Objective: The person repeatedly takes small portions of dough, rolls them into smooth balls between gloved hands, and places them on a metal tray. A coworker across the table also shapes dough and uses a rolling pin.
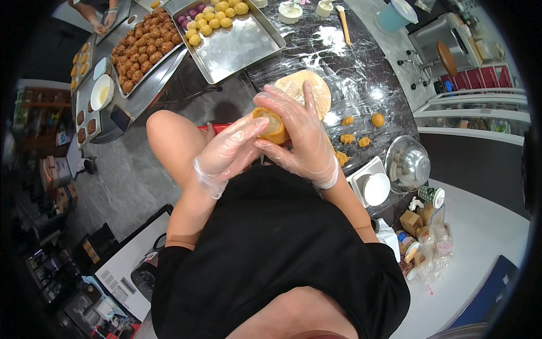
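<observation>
Both my hands wear clear plastic gloves and meet in front of me over the table's near edge. Between them is a ball of orange-brown dough (275,133), its top open around a paler filling. My left hand (230,148) presses its thumb onto the ball's opening from the left. My right hand (299,127) curves round the far and right sides, fingers bent over it. The ball's underside is hidden. Just beyond my right hand lies a pale round board (319,93). To its right are small dough pieces (346,138) and one smooth dough ball (378,120).
A metal tray (243,48) holds yellow and purple balls; another tray (119,85) carries many brown balls. White moulds (291,13) and a wooden-handled tool (344,27) lie on the floured table. Rightward stand a scale (359,179) and clear bowl (407,164). Another person's hands (103,25) work far left.
</observation>
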The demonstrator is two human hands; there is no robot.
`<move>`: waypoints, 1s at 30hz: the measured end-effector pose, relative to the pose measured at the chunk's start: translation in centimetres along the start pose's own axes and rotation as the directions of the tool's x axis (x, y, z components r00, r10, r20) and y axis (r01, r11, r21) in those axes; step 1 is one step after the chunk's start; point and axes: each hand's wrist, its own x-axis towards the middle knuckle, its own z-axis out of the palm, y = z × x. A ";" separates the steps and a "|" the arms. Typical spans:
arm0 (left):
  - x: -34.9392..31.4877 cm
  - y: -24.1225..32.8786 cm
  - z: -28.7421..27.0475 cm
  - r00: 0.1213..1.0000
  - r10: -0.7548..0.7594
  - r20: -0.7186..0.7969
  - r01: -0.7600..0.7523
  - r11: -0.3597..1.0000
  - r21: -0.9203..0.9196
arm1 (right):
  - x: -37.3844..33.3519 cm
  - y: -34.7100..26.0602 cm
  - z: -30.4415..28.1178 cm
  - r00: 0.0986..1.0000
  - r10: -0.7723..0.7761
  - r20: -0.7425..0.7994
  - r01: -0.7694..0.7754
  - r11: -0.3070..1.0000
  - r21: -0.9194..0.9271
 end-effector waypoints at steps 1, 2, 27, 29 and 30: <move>0.0 0.4 -0.2 0.999 -0.030 -0.032 0.033 0.995 0.091 | 0.1 0.1 -0.1 1.000 -0.001 0.030 0.000 0.999 0.045; 0.1 0.6 -0.2 0.996 -0.058 -0.066 0.069 0.981 0.180 | 0.1 0.1 -0.2 0.998 -0.005 0.058 -0.001 0.996 0.091; 0.8 -0.5 -0.5 0.998 -0.058 -0.032 0.062 0.989 0.137 | 0.7 0.7 0.2 0.995 -0.088 -0.035 0.082 0.984 -0.161; 0.8 -0.9 -0.3 1.000 -0.001 -0.016 0.003 0.992 0.126 | 0.9 0.5 0.0 0.994 -0.092 -0.058 0.082 0.985 -0.153; 0.8 -0.7 -0.3 1.000 -0.025 0.002 0.024 0.994 0.107 | 1.0 0.3 -0.3 0.994 -0.073 -0.084 0.064 0.992 -0.105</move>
